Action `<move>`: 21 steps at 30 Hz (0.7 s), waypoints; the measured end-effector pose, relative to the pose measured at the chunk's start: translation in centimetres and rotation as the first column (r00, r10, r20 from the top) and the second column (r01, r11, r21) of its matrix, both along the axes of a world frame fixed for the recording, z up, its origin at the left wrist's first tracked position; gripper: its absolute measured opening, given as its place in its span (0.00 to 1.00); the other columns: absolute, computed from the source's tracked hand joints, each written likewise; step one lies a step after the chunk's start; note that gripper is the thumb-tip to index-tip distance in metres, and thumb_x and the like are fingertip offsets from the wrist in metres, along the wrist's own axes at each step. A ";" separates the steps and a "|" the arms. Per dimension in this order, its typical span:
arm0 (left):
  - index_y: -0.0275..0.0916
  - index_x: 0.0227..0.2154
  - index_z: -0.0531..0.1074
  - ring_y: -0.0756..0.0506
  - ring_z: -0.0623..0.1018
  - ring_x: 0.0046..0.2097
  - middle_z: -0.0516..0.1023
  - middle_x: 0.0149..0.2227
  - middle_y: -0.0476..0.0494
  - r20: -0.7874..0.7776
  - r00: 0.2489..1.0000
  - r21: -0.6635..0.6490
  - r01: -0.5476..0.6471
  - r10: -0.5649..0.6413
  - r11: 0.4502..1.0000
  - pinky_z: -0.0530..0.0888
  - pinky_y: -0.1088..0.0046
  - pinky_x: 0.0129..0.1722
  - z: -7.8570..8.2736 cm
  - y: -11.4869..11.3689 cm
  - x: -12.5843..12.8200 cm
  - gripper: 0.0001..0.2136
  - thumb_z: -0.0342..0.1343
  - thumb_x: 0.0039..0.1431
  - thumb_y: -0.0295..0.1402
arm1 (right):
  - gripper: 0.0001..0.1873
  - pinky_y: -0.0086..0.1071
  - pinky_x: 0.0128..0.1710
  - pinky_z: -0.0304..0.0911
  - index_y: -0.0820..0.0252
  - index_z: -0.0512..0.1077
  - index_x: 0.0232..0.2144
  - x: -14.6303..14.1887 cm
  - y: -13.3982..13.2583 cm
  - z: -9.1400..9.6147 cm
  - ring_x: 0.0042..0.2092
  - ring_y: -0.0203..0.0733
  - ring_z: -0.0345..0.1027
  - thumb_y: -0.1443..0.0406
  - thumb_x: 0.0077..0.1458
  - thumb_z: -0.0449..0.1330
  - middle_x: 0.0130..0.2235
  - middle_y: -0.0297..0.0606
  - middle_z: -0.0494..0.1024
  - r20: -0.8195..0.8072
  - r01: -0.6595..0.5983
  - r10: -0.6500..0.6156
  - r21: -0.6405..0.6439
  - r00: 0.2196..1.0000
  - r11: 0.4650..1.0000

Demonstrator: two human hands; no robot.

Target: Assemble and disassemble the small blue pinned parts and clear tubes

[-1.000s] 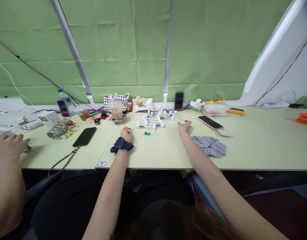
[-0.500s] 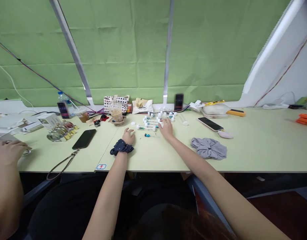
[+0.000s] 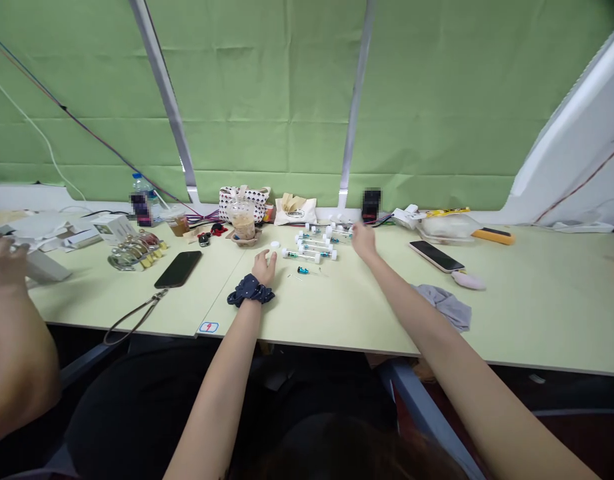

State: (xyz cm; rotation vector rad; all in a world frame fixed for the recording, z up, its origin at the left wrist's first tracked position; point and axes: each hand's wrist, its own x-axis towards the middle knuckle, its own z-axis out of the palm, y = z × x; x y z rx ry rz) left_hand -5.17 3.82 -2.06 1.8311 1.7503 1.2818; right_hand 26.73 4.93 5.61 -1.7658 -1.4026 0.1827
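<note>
My left hand (image 3: 265, 267) rests on the pale green table (image 3: 337, 313), fingers stretched toward a small white cap (image 3: 274, 245); a dark blue scrunchie (image 3: 251, 292) is round its wrist. My right hand (image 3: 363, 241) reaches to the far right end of a cluster of clear tubes with white end caps (image 3: 317, 244); whether its fingers hold anything I cannot see. A small teal piece (image 3: 303, 270) lies loose in front of the tubes.
A black phone (image 3: 177, 269) with a lanyard lies to the left, another phone (image 3: 431, 255) to the right beside a grey cloth (image 3: 444, 305). An iced drink cup (image 3: 243, 220), bags and a bottle (image 3: 141, 200) line the back edge. Another person's hand (image 3: 4, 260) works at far left.
My right hand swung left from the table's right side to the tubes, then moved up to their far right end. My left hand opened and flattened. The camera shifted left.
</note>
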 end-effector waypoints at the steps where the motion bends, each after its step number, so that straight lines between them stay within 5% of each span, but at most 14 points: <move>1: 0.35 0.58 0.60 0.43 0.74 0.49 0.64 0.57 0.31 0.038 0.999 0.010 0.003 -0.003 1.000 0.68 0.64 0.52 0.2 -0.2 0.1 0.26 0.42 0.64 0.47 | 0.14 0.36 0.50 0.56 0.62 0.72 0.44 -2.3 0.2 0.1 0.49 0.46 0.63 0.69 0.58 0.50 0.44 0.47 0.72 0.084 -0.139 0.137 0.013 0.987 0.990; 3: 0.38 0.61 0.55 0.44 0.73 0.51 0.62 0.59 0.32 0.092 0.996 0.053 0.011 -0.016 0.999 0.68 0.66 0.52 0.6 -0.6 0.3 0.26 0.39 0.65 0.47 | 0.13 0.34 0.48 0.58 0.59 0.73 0.43 -7.4 0.4 0.0 0.45 0.44 0.66 0.68 0.59 0.52 0.41 0.43 0.75 0.154 -0.441 0.437 -0.012 0.886 0.897; 5: 0.41 0.62 0.54 0.44 0.69 0.56 0.62 0.59 0.35 0.096 0.995 0.095 0.006 -0.015 0.995 0.67 0.66 0.54 1.1 -1.0 0.5 0.25 0.37 0.66 0.45 | 0.13 0.31 0.47 0.59 0.58 0.74 0.43 -12.5 0.3 -0.3 0.43 0.42 0.68 0.66 0.60 0.51 0.41 0.39 0.77 0.149 -0.663 0.662 -0.045 0.735 0.747; 7: 0.42 0.61 0.55 0.45 0.65 0.59 0.64 0.58 0.37 0.088 0.996 0.108 -0.022 0.013 0.994 0.66 0.66 0.56 1.4 -1.3 0.6 0.23 0.35 0.67 0.42 | 0.15 0.30 0.46 0.59 0.58 0.74 0.44 -16.8 0.2 -0.8 0.44 0.40 0.69 0.66 0.62 0.49 0.43 0.39 0.77 0.158 -0.760 0.762 -0.086 0.628 0.644; 11: 0.40 0.58 0.61 0.45 0.61 0.62 0.65 0.56 0.36 0.092 0.992 0.130 -0.101 0.090 0.986 0.63 0.65 0.59 1.4 -1.0 0.0 0.21 0.33 0.68 0.38 | 0.17 0.28 0.43 0.60 0.60 0.73 0.44 -21.6 1.1 -1.5 0.42 0.39 0.69 0.65 0.64 0.45 0.42 0.38 0.78 0.128 -0.804 0.832 -0.215 0.540 0.555; 13: 0.38 0.56 0.64 0.43 0.60 0.62 0.64 0.56 0.35 0.075 0.986 0.107 -0.154 0.146 0.982 0.62 0.64 0.59 1.1 -0.6 -0.8 0.21 0.35 0.67 0.37 | 0.19 0.29 0.43 0.60 0.60 0.73 0.44 -22.4 2.3 -1.7 0.41 0.39 0.70 0.64 0.65 0.43 0.41 0.39 0.78 0.137 -0.766 0.798 -0.226 0.587 0.602; 17: 0.34 0.54 0.65 0.39 0.63 0.60 0.58 0.60 0.31 -0.102 0.989 0.032 -0.106 0.108 0.994 0.63 0.61 0.58 0.6 0.0 -2.3 0.21 0.50 0.59 0.35 | 0.17 0.36 0.46 0.58 0.62 0.70 0.49 -22.4 5.0 -1.8 0.49 0.48 0.67 0.65 0.63 0.47 0.47 0.49 0.74 0.328 -0.446 0.502 -0.232 0.800 0.864; 19: 0.35 0.56 0.63 0.38 0.64 0.59 0.60 0.59 0.32 -0.200 0.977 0.022 -0.063 0.066 0.998 0.63 0.59 0.58 0.5 0.0 -2.8 0.22 0.49 0.57 0.30 | 0.19 0.41 0.49 0.55 0.61 0.68 0.52 -22.5 6.1 -2.0 0.53 0.53 0.62 0.66 0.60 0.51 0.52 0.53 0.70 0.432 -0.334 0.434 -0.289 0.791 0.897; 21: 0.39 0.57 0.62 0.37 0.64 0.58 0.64 0.57 0.34 -0.258 0.963 0.015 -0.073 0.074 0.997 0.64 0.56 0.55 0.4 -0.3 -3.0 0.25 0.50 0.55 0.29 | 0.19 0.46 0.52 0.52 0.59 0.68 0.52 -22.8 6.9 -2.3 0.55 0.55 0.60 0.68 0.58 0.52 0.53 0.53 0.69 0.482 -0.316 0.470 -0.368 0.739 0.874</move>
